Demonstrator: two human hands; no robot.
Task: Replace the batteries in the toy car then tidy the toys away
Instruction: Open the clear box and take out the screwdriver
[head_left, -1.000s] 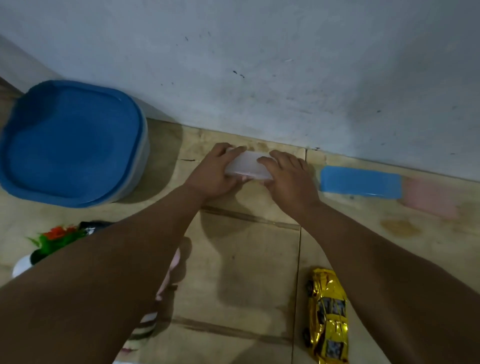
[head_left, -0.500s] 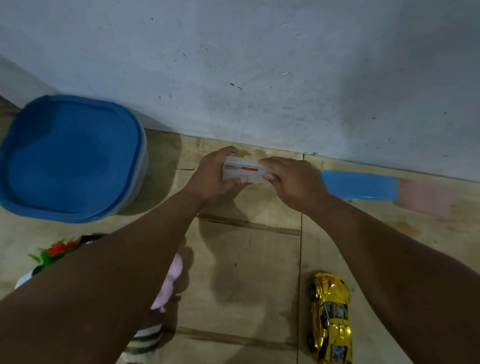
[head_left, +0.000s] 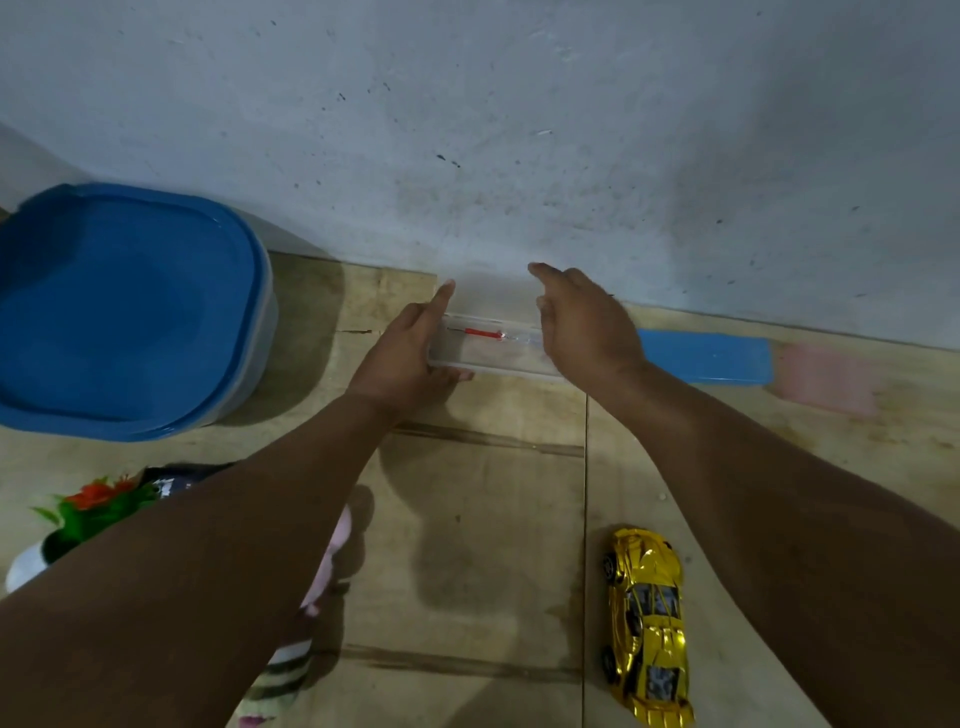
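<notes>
Gripping clear rectangular plastic case (head_left: 488, 348), left hand (head_left: 410, 353); right hand (head_left: 587, 322), fingers loosely spread, empty above it.

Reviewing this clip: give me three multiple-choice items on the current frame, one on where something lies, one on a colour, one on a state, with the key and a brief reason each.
1. Where is the toy car?
A. on the floor, near the right forearm
B. inside the clear case
C. on the blue lid

2. What colour is the lid of the big tub at left?
A. red
B. blue
C. yellow

3. How is the clear case by the wall being handled?
A. both hands lifted clear of it
B. gripped at one end by the left hand, the right hand over the other end with fingers extended
C. lying untouched

Key: 1 A, the gold car lies on the tiles beside the right forearm. 2 B, the lid is plainly blue. 3 B, the left thumb and fingers bracket the case end; the right fingers stretch out above it.
</notes>
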